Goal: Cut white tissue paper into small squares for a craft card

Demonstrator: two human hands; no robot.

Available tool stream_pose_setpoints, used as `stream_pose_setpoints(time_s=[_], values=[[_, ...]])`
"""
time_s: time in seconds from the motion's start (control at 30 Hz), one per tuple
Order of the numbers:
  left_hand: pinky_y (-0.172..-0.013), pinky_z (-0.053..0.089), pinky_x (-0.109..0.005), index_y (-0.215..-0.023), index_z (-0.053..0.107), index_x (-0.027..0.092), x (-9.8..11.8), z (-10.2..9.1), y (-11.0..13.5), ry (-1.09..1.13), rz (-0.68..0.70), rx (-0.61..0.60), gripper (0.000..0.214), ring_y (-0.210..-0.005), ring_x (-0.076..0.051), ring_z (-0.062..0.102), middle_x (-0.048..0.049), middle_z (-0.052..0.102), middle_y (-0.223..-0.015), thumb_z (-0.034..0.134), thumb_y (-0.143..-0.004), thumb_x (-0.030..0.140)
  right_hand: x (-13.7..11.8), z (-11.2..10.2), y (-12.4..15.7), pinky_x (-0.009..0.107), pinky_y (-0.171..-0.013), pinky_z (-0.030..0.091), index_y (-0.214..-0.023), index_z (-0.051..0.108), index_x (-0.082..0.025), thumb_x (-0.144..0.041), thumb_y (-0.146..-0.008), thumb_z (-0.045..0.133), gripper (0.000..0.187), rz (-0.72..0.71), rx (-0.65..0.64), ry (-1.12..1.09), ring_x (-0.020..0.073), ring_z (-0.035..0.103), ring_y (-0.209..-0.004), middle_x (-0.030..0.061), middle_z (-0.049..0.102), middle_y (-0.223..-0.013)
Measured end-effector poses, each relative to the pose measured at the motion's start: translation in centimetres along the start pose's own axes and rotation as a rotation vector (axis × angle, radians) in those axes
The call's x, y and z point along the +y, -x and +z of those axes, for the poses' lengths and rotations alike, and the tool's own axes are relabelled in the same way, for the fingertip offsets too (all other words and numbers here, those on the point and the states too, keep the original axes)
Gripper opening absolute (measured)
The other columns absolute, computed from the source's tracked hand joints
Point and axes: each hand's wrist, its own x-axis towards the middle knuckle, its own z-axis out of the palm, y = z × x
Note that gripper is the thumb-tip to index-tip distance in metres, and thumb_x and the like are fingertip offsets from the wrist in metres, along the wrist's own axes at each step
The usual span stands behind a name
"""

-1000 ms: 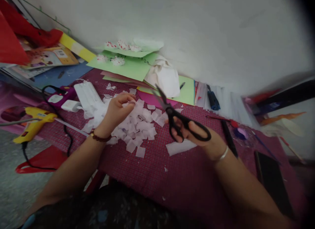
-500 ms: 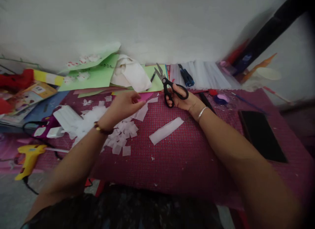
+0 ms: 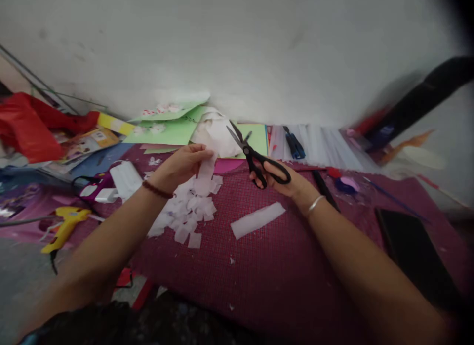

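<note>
White paper strip point(image 3: 206, 168) hangs from the left hand point(image 3: 183, 163), whose thumb and fingers pinch it at the top end, a hold that seems to let the rest drop free and flat. Level with those fingertips and a little apart, black-handled scissors point(image 3: 247, 150) sit in the right hand point(image 3: 279, 179); its fingers are curled around the handle loops (which finger fills which loop I cannot tell), and the blades, slightly parted, point away from the body, probably to keep them off the wrists. Just under the left fingers spreads a pile of cut paper squares point(image 3: 188, 209), close enough, I'd judge, for bits to fall straight onto it; whether the hanging end touches it is unclear. Below the right fingers, on the body's side, a second paper strip point(image 3: 258, 220) lies flat on the plaid tablecloth point(image 3: 274, 280), perhaps set apart so it won't mix with the squares. Farther off, left of the left fingers, is a yellow glue gun point(image 3: 68, 224); beyond both hands, green sheets point(image 3: 166, 125) and translucent plastic sleeves point(image 3: 320, 145) lie along the wall point(image 3: 237, 48), seemingly pushed back to leave elbow room.
</note>
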Motion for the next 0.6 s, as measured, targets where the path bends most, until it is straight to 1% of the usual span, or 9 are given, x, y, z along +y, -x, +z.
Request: stream_pose_setpoints(time_s=[0.07, 0.13, 0.2, 0.27, 0.33, 0.4, 0.53, 0.6], values=[[-0.058, 0.045, -0.023, -0.07, 0.06, 0.016, -0.2, -1.5, 2.5, 0.082, 0.052, 0.048, 0.016, -0.057, -0.009, 0.053, 0.0008, 0.058, -0.065, 0.073, -0.075, 0.024, -0.2, 1.2, 0.3, 0.027, -0.056, 0.045, -0.105, 0.06, -0.02, -0.06, -0.085, 0.067, 0.045, 0.001, -0.072, 0.112, 0.0131, 0.056, -0.065, 0.0045, 0.066, -0.086], [-0.059, 0.047, -0.023, -0.072, 0.063, 0.016, -0.7, -2.7, 4.8, 0.143, 0.09, 0.085, 0.016, -0.058, -0.01, 0.055, 0.0007, 0.06, -0.065, 0.076, -0.072, 0.026, -0.5, 2.7, 0.7, 0.027, -0.063, 0.047, -0.111, 0.061, -0.02, -0.055, -0.087, 0.067, 0.043, 0.021, -0.136, 0.222, 0.0128, 0.056, -0.07, 0.0036, 0.062, -0.088], [-0.057, 0.046, -0.023, -0.071, 0.065, 0.017, -1.4, -3.5, 6.7, 0.15, 0.118, 0.125, 0.014, -0.057, -0.01, 0.054, 0.0006, 0.06, -0.064, 0.076, -0.071, 0.026, -0.8, 4.3, 1.0, 0.029, -0.071, 0.05, -0.122, 0.059, -0.021, -0.051, -0.086, 0.069, 0.048, 0.057, -0.2, 0.344, 0.015, 0.057, -0.079, 0.0047, 0.061, -0.095], [-0.056, 0.045, -0.024, -0.072, 0.066, 0.019, -2.2, -4.0, 7.9, 0.111, 0.148, 0.158, 0.01, -0.057, -0.01, 0.053, 0.0005, 0.062, -0.065, 0.074, -0.072, 0.026, -1.1, 5.8, 1.1, 0.033, -0.077, 0.051, -0.132, 0.055, -0.023, -0.045, -0.085, 0.072, 0.055, 0.094, -0.24, 0.449, 0.0178, 0.058, -0.086, 0.0069, 0.061, -0.105], [-0.058, 0.046, -0.025, -0.076, 0.067, 0.02, -2.7, -4.2, 8.6, 0.047, 0.176, 0.176, 0.008, -0.059, -0.011, 0.054, -0.0002, 0.064, -0.069, 0.071, -0.074, 0.026, -1.1, 7.1, 1.0, 0.035, -0.08, 0.051, -0.137, 0.053, -0.024, -0.04, -0.084, 0.073, 0.059, 0.145, -0.26, 0.494, 0.0193, 0.058, -0.089, 0.0076, 0.061, -0.108], [-0.059, 0.046, -0.025, -0.082, 0.067, 0.021, -3.2, -4.3, 8.8, -0.006, 0.207, 0.194, 0.01, -0.061, -0.012, 0.055, -0.0007, 0.065, -0.073, 0.069, -0.075, 0.028, -1.0, 8.0, 0.7, 0.035, -0.079, 0.05, -0.138, 0.053, -0.023, -0.038, -0.083, 0.073, 0.06, 0.191, -0.276, 0.487, 0.0195, 0.058, -0.089, 0.0066, 0.061, -0.105], [-0.051, 0.04, -0.023, -0.101, 0.066, 0.022, -3.7, -4.8, 8.4, -0.034, 0.203, 0.189, 0.025, -0.056, -0.011, 0.051, 0.0019, 0.059, -0.068, 0.068, -0.077, 0.027, -0.5, 8.7, -0.3, 0.031, -0.072, 0.048, -0.135, 0.056, -0.023, -0.041, -0.082, 0.075, 0.059, 0.224, -0.298, 0.409, 0.0163, 0.055, -0.081, 0.0035, 0.058, -0.095], [-0.05, 0.038, -0.023, -0.106, 0.065, 0.022, -4.0, -5.0, 8.2, -0.011, 0.181, 0.165, 0.029, -0.054, -0.011, 0.049, 0.003, 0.057, -0.065, 0.068, -0.078, 0.027, -0.3, 8.8, -0.7, 0.03, -0.067, 0.046, -0.134, 0.056, -0.022, -0.044, -0.082, 0.075, 0.06, 0.231, -0.298, 0.363, 0.0148, 0.054, -0.077, 0.0027, 0.058, -0.092]])
